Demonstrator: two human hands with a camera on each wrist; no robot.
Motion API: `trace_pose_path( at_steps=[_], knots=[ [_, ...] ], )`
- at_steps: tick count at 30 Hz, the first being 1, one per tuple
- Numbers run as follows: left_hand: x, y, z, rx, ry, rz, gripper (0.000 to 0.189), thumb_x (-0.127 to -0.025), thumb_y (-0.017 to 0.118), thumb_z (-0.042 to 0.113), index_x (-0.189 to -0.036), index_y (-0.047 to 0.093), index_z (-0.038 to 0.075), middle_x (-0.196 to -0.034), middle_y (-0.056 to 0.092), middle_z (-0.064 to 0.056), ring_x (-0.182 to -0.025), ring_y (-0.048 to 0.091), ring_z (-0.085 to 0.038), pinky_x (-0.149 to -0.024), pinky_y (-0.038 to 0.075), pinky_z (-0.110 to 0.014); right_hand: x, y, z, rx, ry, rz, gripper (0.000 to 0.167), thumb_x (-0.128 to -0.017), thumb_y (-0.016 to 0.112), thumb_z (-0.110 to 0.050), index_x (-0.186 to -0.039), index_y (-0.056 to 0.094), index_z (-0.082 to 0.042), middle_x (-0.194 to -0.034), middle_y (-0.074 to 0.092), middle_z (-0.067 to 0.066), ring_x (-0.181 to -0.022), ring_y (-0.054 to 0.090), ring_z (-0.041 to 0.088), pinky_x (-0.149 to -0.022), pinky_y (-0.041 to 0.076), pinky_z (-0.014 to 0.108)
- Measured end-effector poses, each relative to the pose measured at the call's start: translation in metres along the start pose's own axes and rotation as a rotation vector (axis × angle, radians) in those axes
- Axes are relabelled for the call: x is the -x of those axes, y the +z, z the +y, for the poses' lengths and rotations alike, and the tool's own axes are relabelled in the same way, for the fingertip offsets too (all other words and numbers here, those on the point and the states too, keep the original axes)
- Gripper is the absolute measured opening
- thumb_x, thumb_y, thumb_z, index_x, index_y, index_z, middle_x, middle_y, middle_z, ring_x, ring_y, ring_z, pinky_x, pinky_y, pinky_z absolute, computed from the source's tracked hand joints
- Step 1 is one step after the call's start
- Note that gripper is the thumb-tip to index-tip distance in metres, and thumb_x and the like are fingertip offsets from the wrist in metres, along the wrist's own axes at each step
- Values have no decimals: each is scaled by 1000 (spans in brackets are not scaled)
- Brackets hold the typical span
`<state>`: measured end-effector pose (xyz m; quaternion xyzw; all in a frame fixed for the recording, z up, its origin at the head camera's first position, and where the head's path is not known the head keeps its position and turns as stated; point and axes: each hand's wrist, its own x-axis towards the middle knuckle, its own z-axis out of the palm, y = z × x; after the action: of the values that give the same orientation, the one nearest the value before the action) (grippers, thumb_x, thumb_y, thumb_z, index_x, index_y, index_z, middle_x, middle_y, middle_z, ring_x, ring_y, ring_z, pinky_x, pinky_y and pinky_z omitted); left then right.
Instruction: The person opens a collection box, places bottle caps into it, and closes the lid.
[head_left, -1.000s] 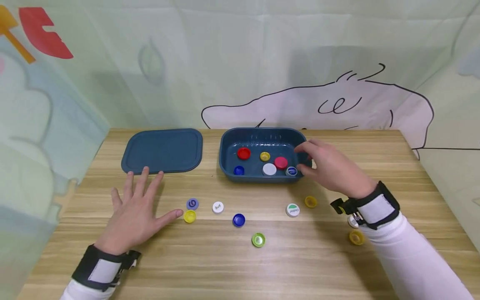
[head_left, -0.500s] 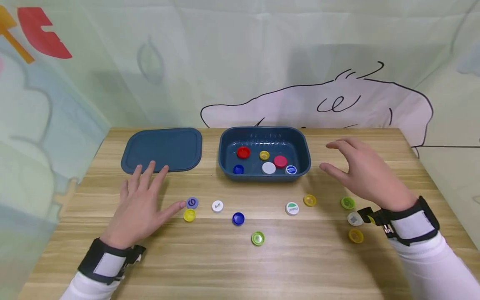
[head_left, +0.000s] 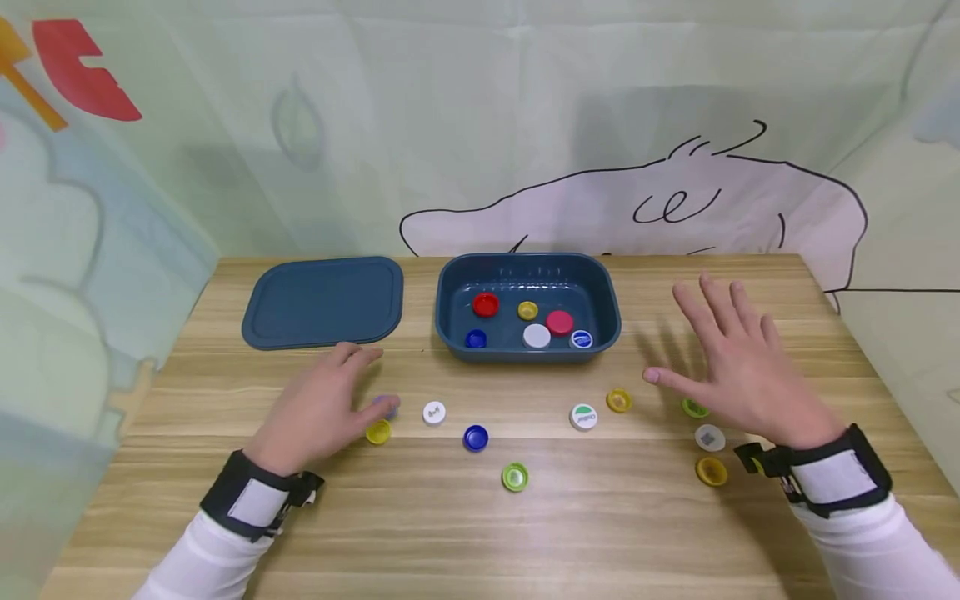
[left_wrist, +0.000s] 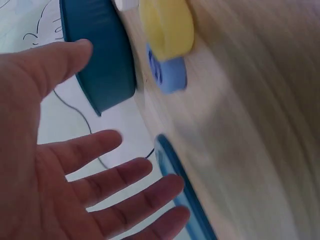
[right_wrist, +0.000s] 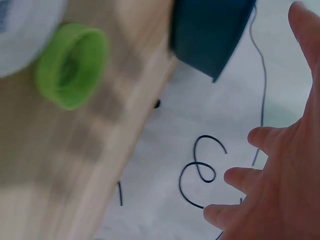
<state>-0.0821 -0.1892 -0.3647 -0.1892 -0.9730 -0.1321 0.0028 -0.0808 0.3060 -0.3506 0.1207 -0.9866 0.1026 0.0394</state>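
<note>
My left hand (head_left: pixel 318 417) hovers at the left with its fingers relaxed and nothing in them. Its thumb partly covers a purple bottle cap (left_wrist: pixel 174 75) in the head view; a gap between them shows in the left wrist view. A yellow cap (head_left: pixel 378 432) lies right beside the purple one. On the right, my right hand (head_left: pixel 750 379) hangs spread over the table and holds nothing. Below its thumb side are a green cap (head_left: pixel 694 408), a white cap (head_left: pixel 709 437) and an orange-yellow cap (head_left: pixel 712 472).
A dark blue box (head_left: pixel 528 356) holding several caps stands at the back centre, its lid (head_left: pixel 322 302) flat to the left. Between the hands lie a white cap (head_left: pixel 434 413), blue cap (head_left: pixel 476 438), lime cap (head_left: pixel 515 477), white-and-green cap (head_left: pixel 583 417) and amber cap (head_left: pixel 618 401).
My right hand has pulled back rightward from the box and spread its fingers. The left hand has shifted right, its fingers drawn in from a spread pose, over the purple cap.
</note>
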Motion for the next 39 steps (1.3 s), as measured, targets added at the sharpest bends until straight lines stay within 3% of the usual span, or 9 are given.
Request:
trace_pose_path(
  at_steps=[6, 11, 16, 23, 26, 32, 39],
  knots=[
    [-4, 10, 7, -8, -9, -44, 51, -84, 74, 48, -115, 69, 8, -111, 66, -7, -95, 65, -22, -80, 55, -43, 5, 12, 5, 10, 5, -23, 113, -81, 65, -70, -161, 2, -21, -165, -10, 12, -146, -22, 36, -102, -5, 78],
    [-6, 13, 9, -21, -33, -67, 35, -82, 75, 40, -102, 71, 10, -87, 62, 1, -70, 54, -13, -59, 47, -31, 6, 14, 5, 4, 8, -23, 112, -81, 65, -71, -161, 3, -21, -165, -10, 12, -146, -20, 36, -103, -8, 76],
    [-7, 12, 10, -16, -57, -95, 22, -82, 75, 31, -94, 69, 14, -76, 57, 4, -64, 51, -13, -52, 42, -29, 7, 13, 4, 0, 6, -11, 112, -81, 65, -71, -161, 5, -21, -165, -5, 15, -147, -18, 37, -104, -6, 76],
    [-11, 7, 14, -7, -68, -92, 17, -81, 73, 24, -93, 67, 14, -78, 57, 2, -63, 52, -14, -51, 42, -28, 8, 14, 2, -6, 7, -14, 111, -81, 65, -70, -161, 5, -22, -165, -7, 14, -147, -18, 37, -105, -6, 75],
    [-15, 1, 18, 1, -43, -27, 22, -81, 74, 23, -99, 67, 12, -85, 59, -1, -67, 54, -15, -54, 46, -28, 8, 14, 2, -8, 9, -15, 111, -82, 65, -70, -161, 5, -22, -165, -7, 14, -147, -18, 37, -104, -5, 76],
    [-36, -16, 34, 5, 76, 179, 24, -83, 74, 22, -104, 68, 11, -93, 59, -2, -71, 55, -16, -57, 47, -28, 9, 16, 2, -9, 9, -9, 111, -81, 65, -70, -161, 5, -23, -165, -5, 17, -147, -18, 38, -103, -6, 77],
    [-76, -23, 60, 43, 135, 248, 23, -87, 70, 22, -108, 70, 13, -99, 60, -1, -71, 51, -16, -58, 44, -29, 10, 16, 2, -13, 4, 0, 111, -81, 66, -70, -161, 6, -22, -164, -1, 19, -147, -16, 39, -104, -5, 77]
  ],
)
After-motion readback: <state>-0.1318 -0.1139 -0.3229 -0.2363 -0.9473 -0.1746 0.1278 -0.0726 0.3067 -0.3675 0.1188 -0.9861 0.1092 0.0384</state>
